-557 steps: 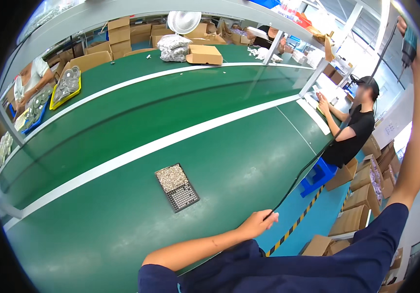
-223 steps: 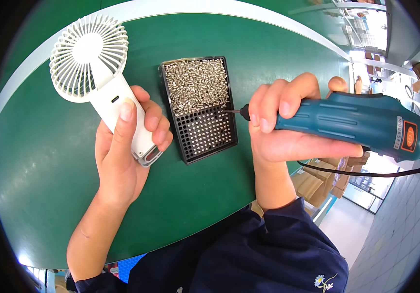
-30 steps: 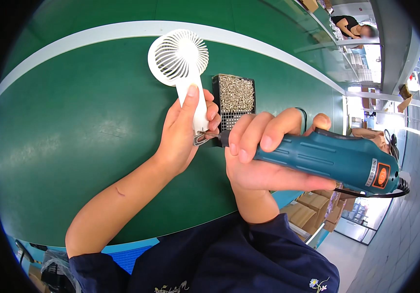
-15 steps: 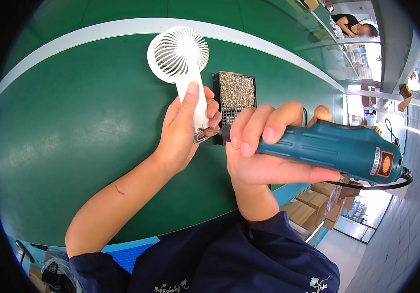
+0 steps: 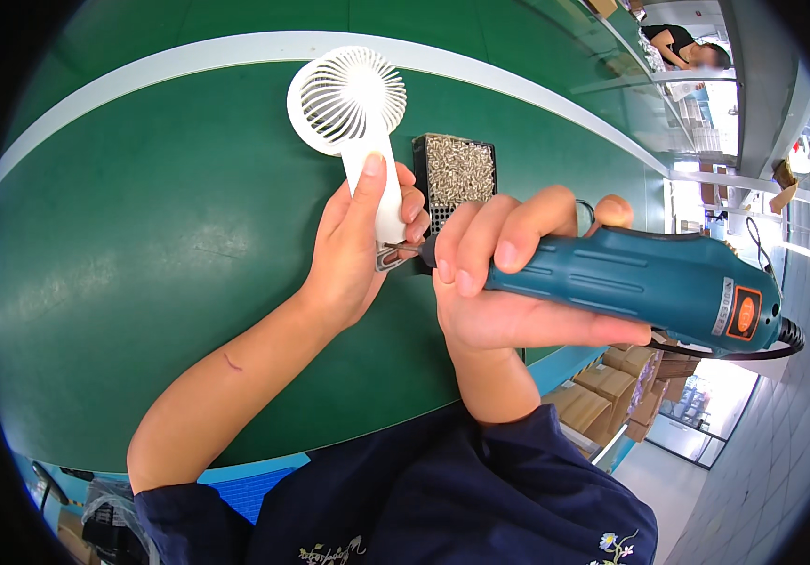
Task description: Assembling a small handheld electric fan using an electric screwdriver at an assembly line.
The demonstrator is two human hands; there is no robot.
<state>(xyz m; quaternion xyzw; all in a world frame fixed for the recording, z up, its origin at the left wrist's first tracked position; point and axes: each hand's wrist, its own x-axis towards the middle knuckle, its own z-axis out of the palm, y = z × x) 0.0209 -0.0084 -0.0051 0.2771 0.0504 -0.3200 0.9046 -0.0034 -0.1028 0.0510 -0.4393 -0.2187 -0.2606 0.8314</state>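
My left hand (image 5: 358,231) is wrapped round the handle of a white handheld fan (image 5: 346,102), thumb on its front. The fan's round slatted head points away from me. At the handle's lower end sits a small metal loop or clip (image 5: 389,257). My right hand (image 5: 508,273) grips a teal electric screwdriver (image 5: 631,287) lying nearly level, its cord leaving from the right end. The driver's thin bit reaches the lower end of the fan handle, beside the metal piece; the exact contact is too small to make out.
Just beyond the driver's nose, a black tray (image 5: 417,155) full of small silvery screws (image 5: 461,169) lies on the green work surface (image 5: 141,245). A white strip (image 5: 207,55) crosses the far side. Cardboard boxes (image 5: 602,381) stand at right; another person (image 5: 678,47) is far off at upper right.
The driver's rear end has tipped slightly toward me, and its nose has shifted a little left. The fan and tray appear a few pixels higher and farther right.
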